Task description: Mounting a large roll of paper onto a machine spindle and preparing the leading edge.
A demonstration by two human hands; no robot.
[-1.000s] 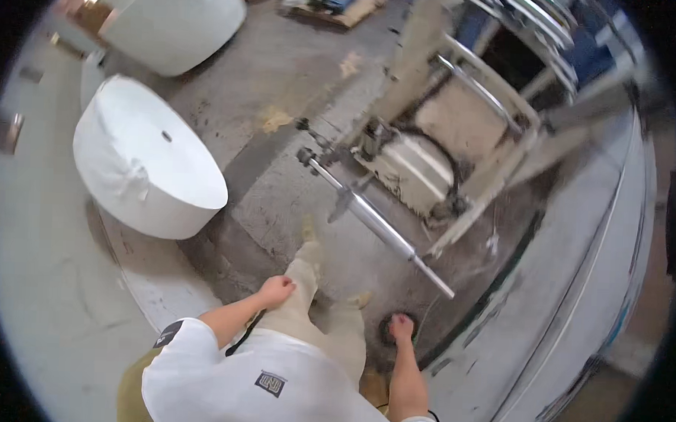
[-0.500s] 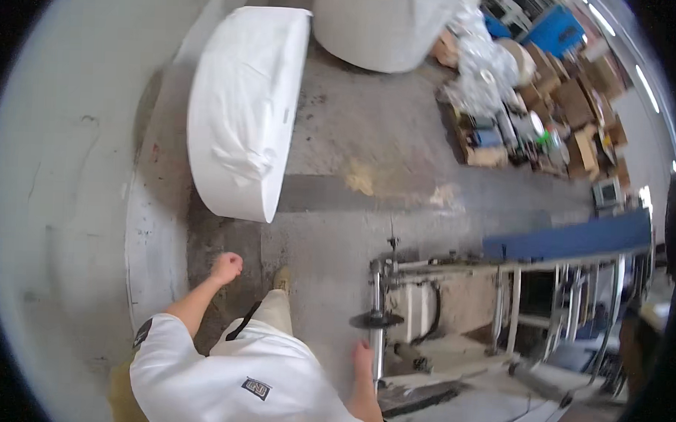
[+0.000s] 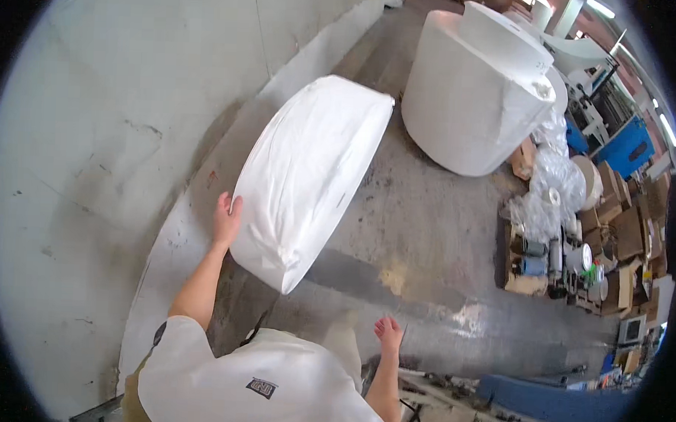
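A big white roll [image 3: 309, 180], wrapped in creased white sheeting, stands on its curved edge on the floor ahead of me. My left hand [image 3: 227, 220] is at its left near edge, fingers apart and thumb toward the roll; whether it touches cannot be made out. Lower right of the roll, my right hand [image 3: 388, 333] hangs over the floor with loosely bent fingers and nothing in them.
A pale wall [image 3: 93, 173] runs along the left. Beyond the roll stands a larger white roll [image 3: 461, 96] with a narrower one on top. Spools, plastic film [image 3: 555, 181] and cardboard boxes [image 3: 627, 236] crowd the right. A machine with a blue panel [image 3: 555, 401] is at lower right.
I have come closer to the wrapped roll, and the view has swung so it sits lower and more tilted. My left hand has reached forward to its edge; my right hand has come away from the machine's metal shaft.
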